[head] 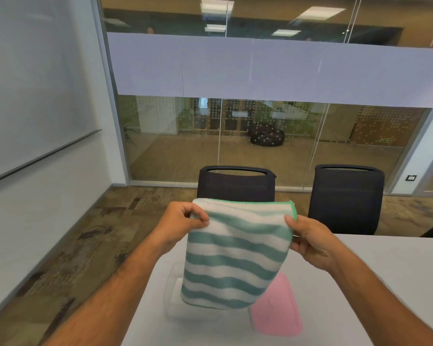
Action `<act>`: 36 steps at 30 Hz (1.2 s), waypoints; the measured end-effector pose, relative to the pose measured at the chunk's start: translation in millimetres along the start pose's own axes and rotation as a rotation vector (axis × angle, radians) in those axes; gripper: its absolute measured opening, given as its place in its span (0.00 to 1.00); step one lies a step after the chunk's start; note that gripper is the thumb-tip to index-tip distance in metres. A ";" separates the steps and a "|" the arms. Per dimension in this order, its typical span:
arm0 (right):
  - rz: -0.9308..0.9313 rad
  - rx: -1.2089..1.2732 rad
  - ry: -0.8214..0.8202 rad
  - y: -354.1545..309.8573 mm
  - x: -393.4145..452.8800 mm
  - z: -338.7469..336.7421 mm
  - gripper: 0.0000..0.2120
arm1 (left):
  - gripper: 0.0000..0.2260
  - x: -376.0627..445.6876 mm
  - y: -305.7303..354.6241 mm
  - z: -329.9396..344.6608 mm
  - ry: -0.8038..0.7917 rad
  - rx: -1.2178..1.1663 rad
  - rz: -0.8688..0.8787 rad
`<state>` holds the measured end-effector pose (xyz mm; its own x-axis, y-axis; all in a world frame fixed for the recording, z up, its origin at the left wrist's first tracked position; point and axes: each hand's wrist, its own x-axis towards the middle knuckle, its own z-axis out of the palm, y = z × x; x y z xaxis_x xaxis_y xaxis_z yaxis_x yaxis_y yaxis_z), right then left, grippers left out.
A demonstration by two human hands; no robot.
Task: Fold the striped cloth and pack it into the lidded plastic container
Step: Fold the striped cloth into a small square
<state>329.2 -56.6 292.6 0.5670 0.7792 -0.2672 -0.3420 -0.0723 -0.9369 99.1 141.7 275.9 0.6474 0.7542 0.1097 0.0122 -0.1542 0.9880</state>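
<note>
I see striped cloth (235, 253) held up in air over table (385, 270), already doubled, hanging limp. Left hand (183, 221) fingers pinched shut on upper left corner; right hand (308, 240) fingers closed on upper right edge by green hem. Clear container (175, 303) sits on table below cloth, open; pink lid (278, 310) just beside it. My read: cloth light, soft, floppy, non-slippery. Best held at corners, both layers together, else folds slump.
</note>
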 end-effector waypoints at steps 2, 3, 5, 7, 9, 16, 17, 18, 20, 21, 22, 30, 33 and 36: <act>0.012 0.026 0.024 3.9 2.6 -0.4 0.10 | 0.11 -2.5 -1.2 0.1 -0.008 -0.075 -0.031; 0.026 0.021 0.013 5.1 2.4 -1.3 0.10 | 0.16 -3.3 -2.2 -0.3 -0.045 -0.105 -0.055; 0.061 -0.020 -0.063 7.4 0.2 -2.6 0.11 | 0.28 -5.2 -5.4 -0.7 -0.139 -0.123 -0.083; 0.089 -0.066 -0.113 11.0 -1.6 -2.4 0.12 | 0.28 -6.2 -9.7 -1.7 -0.164 -0.119 -0.090; 0.076 -0.077 -0.082 14.7 -0.9 -1.9 0.11 | 0.18 -5.6 -11.6 -3.9 -0.108 -0.078 -0.085; 0.086 -0.079 -0.113 24.5 2.9 -6.1 0.13 | 0.35 -8.4 -19.4 -11.4 -0.189 0.008 -0.117; 0.098 -0.089 -0.147 25.3 1.4 -5.9 0.14 | 0.39 -8.9 -21.2 -13.2 -0.217 0.001 -0.130; 0.113 -0.096 -0.166 26.1 0.1 -5.2 0.15 | 0.42 -8.8 -23.4 -14.7 -0.224 -0.007 -0.142; 0.127 -0.099 -0.143 28.3 -1.3 -4.6 0.14 | 0.41 -9.6 -26.9 -15.5 -0.178 0.030 -0.151; 0.124 -0.098 -0.118 30.1 -1.0 -4.7 0.13 | 0.38 -10.4 -27.8 -14.5 -0.134 0.095 -0.141; 0.118 -0.103 -0.095 31.9 -0.7 -4.2 0.12 | 0.35 -10.7 -28.9 -13.2 -0.086 0.178 -0.122; 0.125 -0.023 -0.131 39.8 -4.3 -4.1 0.16 | 0.17 -18.4 -32.5 -7.1 0.121 0.138 -0.101; 0.112 -0.010 -0.143 40.5 -5.3 -5.5 0.20 | 0.34 -21.1 -34.6 -13.3 -0.011 -0.100 -0.210; 0.071 0.004 -0.097 43.5 -2.2 -6.8 0.20 | 0.44 -23.8 -37.1 -12.8 -0.044 0.016 -0.193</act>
<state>318.2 -65.8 250.9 0.4662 0.8286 -0.3099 -0.3816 -0.1276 -0.9155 73.5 137.7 238.0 0.6644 0.7423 -0.0872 0.1518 -0.0198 0.9882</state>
